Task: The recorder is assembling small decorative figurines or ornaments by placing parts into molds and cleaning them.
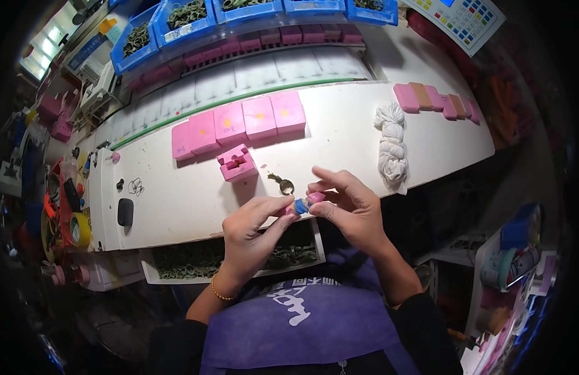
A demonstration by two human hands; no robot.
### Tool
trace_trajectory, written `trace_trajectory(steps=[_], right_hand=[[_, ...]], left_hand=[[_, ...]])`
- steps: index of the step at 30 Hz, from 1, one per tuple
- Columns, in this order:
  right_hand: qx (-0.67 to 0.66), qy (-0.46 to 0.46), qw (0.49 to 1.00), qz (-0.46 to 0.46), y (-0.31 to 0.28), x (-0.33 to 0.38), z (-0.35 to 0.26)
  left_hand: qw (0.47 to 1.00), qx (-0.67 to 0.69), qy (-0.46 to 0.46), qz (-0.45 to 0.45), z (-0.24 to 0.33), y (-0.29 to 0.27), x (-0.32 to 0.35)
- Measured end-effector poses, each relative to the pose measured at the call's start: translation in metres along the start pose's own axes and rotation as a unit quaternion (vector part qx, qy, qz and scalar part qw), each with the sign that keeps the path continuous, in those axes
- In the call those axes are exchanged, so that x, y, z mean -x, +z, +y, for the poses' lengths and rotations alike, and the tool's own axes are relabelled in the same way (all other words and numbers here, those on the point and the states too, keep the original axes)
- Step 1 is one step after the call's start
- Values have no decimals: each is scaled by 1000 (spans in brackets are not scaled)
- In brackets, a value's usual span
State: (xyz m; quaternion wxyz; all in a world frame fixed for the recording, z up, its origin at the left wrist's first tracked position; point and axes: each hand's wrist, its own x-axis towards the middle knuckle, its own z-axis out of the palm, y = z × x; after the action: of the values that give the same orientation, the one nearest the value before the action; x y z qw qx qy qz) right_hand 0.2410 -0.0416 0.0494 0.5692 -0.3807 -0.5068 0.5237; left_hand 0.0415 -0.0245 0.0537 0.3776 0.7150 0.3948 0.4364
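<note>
Here we list one small pink-and-blue piece, held in the air near the front edge of the white tabletop, between both hands. Left hand: thumb and fingers pinched on the piece's left end; a yellow beaded bracelet circles the wrist. Right hand: thumb and fingertips gripping the pink right end, one finger raised clear. Just beyond the fingers, we record one dark green ring-shaped piece with a short tail, lying on the tabletop. Behind it and to the left, one pink block with a notched opening. Farther back, five pink blocks set side by side in a row, several bearing yellow marks. To the right, one twisted white cloth; beyond that, a line of pink and tan blocks. To the far left, one black rounded object, kind uncertain. Along the back, we count blue bins filled with small greenish pieces. Below the front edge, partly hidden by the left arm, one white tray of similar greenish pieces.
</note>
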Motion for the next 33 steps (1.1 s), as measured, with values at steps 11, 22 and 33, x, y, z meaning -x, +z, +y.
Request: trace_trajectory(steps=[11, 22, 33], right_hand=[[-89, 19, 993, 76, 11, 16, 12], [-118, 44, 990, 70, 7, 16, 7], [-109, 133, 984, 37, -4, 12, 1]], left_hand=[[994, -39, 88, 58, 12, 21, 12], [969, 203, -126, 61, 6, 22, 17], [994, -45, 100, 9, 11, 10, 6]])
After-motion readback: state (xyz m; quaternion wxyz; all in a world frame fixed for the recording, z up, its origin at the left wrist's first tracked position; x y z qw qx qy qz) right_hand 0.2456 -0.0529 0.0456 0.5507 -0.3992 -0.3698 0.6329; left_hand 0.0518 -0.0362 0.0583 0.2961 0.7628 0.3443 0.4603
